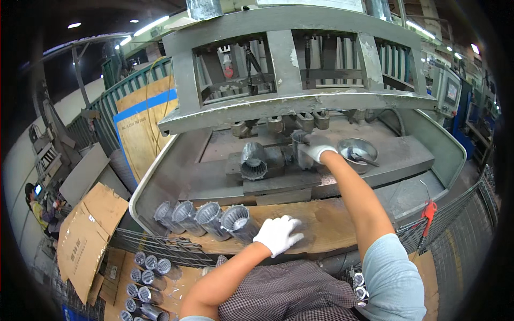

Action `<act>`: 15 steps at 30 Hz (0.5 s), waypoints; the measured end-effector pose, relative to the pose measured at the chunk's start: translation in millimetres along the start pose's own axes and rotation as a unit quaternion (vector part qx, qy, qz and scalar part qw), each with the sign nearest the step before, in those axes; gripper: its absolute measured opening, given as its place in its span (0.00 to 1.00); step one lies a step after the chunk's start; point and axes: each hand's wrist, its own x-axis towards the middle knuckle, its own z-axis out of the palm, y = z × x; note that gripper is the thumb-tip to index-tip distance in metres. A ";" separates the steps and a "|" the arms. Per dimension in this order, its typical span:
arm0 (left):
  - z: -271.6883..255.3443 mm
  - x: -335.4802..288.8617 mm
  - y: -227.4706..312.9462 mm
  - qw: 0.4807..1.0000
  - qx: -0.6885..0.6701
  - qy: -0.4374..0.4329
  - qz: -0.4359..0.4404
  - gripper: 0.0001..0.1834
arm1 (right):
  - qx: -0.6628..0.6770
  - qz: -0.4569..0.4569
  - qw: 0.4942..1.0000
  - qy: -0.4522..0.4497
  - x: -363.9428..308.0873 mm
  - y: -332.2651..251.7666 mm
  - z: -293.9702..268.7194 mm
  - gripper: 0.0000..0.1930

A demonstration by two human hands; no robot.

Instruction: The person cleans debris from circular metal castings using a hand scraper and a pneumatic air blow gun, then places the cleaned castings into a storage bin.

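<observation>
A heavy press frame overhangs behind the metal bowl, which holds white matter and a dark-handled tool. Just left of the bowl, the right hand touches a grey cylinder; blur hides whether it grips. Nearer than the bowl, the left hand, fingers spread, is at the wooden counter, beside four ribbed cups.

the white-gloved left hand is palm down, fingers loosely parted and slightly bent, the bare left forearm slanting up behind it. farther forward and to its right, the gloved right hand is blurred, its grip unclear; the right arm stretches long behind it.
</observation>
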 end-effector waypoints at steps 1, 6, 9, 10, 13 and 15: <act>-3.0 1.7 -0.1 1.000 0.003 0.003 0.001 0.28 | -0.010 -0.017 0.999 -0.039 5.6 4.8 0.9 0.24; -6.4 23.5 -54.1 0.876 -0.385 0.258 -0.135 0.29 | 0.077 -0.020 0.997 -0.010 -44.2 -17.2 -13.6 0.27; -16.9 68.2 -99.0 0.811 -0.447 0.315 -0.206 0.38 | 0.119 -0.069 0.991 -0.003 -86.3 -21.5 -1.8 0.24; -27.3 79.1 -99.7 0.831 -0.411 0.311 -0.210 0.42 | 0.119 -0.080 0.990 0.011 -102.4 -20.4 9.8 0.22; -31.9 110.1 -124.3 0.858 -0.225 0.273 -0.372 0.45 | 0.266 -0.210 0.934 0.116 -148.9 -40.6 39.8 0.17; -33.1 122.6 -139.6 0.859 -0.185 0.267 -0.396 0.43 | 0.097 -0.187 0.977 0.045 -175.7 -37.7 60.2 0.15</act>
